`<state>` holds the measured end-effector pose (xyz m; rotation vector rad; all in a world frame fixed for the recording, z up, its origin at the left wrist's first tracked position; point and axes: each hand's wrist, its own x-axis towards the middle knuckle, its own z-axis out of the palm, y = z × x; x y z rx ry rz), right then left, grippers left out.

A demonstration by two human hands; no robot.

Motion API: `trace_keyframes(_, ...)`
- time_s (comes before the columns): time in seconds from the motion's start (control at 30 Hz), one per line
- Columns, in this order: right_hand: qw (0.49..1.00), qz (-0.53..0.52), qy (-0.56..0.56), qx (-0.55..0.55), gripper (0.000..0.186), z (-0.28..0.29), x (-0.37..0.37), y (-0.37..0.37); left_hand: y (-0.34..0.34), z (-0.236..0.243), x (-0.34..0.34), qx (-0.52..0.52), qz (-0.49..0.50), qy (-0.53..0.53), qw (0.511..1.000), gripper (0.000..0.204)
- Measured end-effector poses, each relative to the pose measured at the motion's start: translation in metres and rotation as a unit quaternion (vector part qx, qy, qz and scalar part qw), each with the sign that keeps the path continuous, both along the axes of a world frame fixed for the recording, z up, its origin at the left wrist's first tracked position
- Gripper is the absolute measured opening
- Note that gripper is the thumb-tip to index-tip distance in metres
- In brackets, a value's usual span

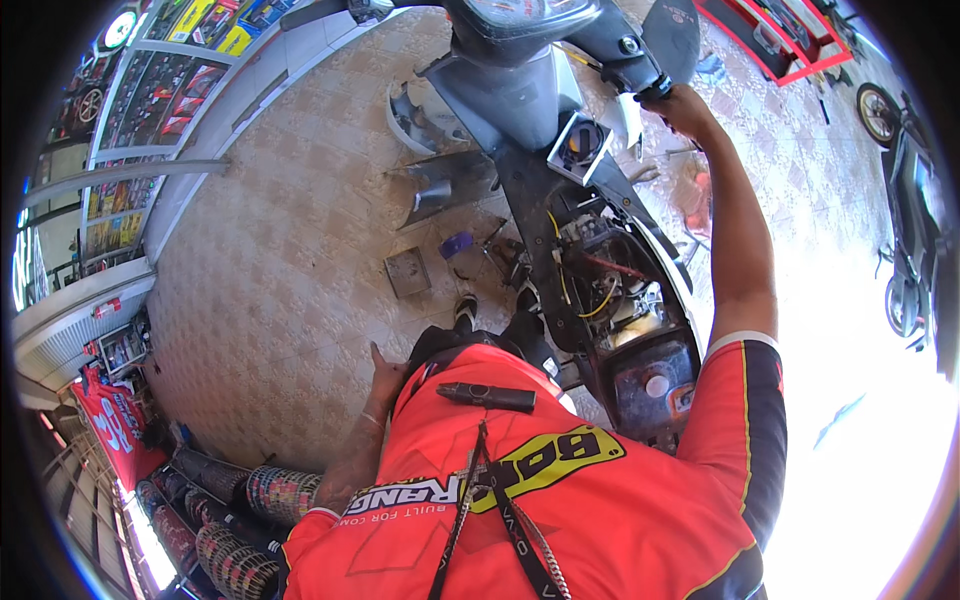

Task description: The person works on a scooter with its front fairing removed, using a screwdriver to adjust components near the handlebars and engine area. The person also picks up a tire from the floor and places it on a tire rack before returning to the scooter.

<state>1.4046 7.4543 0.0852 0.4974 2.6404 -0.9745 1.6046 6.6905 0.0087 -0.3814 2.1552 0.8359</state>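
Note:
A partly stripped motor scooter (515, 90) stands in front of me, its body panels off and its engine (605, 255) bare. My right hand (682, 110) is wrapped round the right handlebar grip (655, 90), the arm stretched forward. A black mirror (672, 40) rises beside that grip. My left hand (390, 380) hangs by my left hip with a finger stretched out, holding nothing that I can see; its other fingers are partly hidden. Nearest to my body is the scooter's tank (655, 385) with a pale round cap. A square white-rimmed part (580, 147) sits on the frame.
Loose body panels (440, 190), a square tray (407, 272) and a purple piece (456, 245) lie on the tiled floor left of the scooter. Tyres (235, 560) are stacked at lower left. Shelves (150, 130) line the left; a red rack (780, 40) and parked motorcycles (905, 220) stand right.

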Motion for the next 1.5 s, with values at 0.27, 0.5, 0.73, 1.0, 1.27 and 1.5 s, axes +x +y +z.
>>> trace_keyframes(0.27, 0.984, -0.027, 0.107, 0.144, 0.051, 0.017, 0.02, -0.025, 0.016, 0.01, -0.006, -0.017, 0.035, -0.007, 0.999, 0.104)
trace_keyframes(0.5, 0.862, -0.102, 0.364, 0.337, 0.055, -0.013, 0.102, -0.099, 0.022, 0.017, -0.007, -0.027, 0.022, -0.015, 0.999, 0.111)
trace_keyframes(0.73, 0.987, 0.013, 0.021, 0.156, 0.027, -0.124, 0.207, -0.183, 0.023, 0.011, -0.007, -0.038, 0.026, -0.018, 0.999, 0.111)
trace_keyframes(1.0, 0.915, 0.261, -0.245, 0.185, 0.03, -0.255, 0.245, -0.219, 0.026, 0.016, -0.003, -0.061, 0.008, -0.034, 0.998, 0.111)
trace_keyframes(1.27, 0.955, 0.065, -0.281, 0.065, 0.041, -0.358, 0.26, -0.246, 0.049, 0.039, 0.002, -0.064, 0.054, -0.057, 0.995, 0.108)
trace_keyframes(1.5, 0.973, -0.021, -0.23, -0.008, 0.037, -0.336, 0.258, -0.232, 0.048, 0.037, 0.008, -0.089, 0.061, -0.067, 0.992, 0.109)
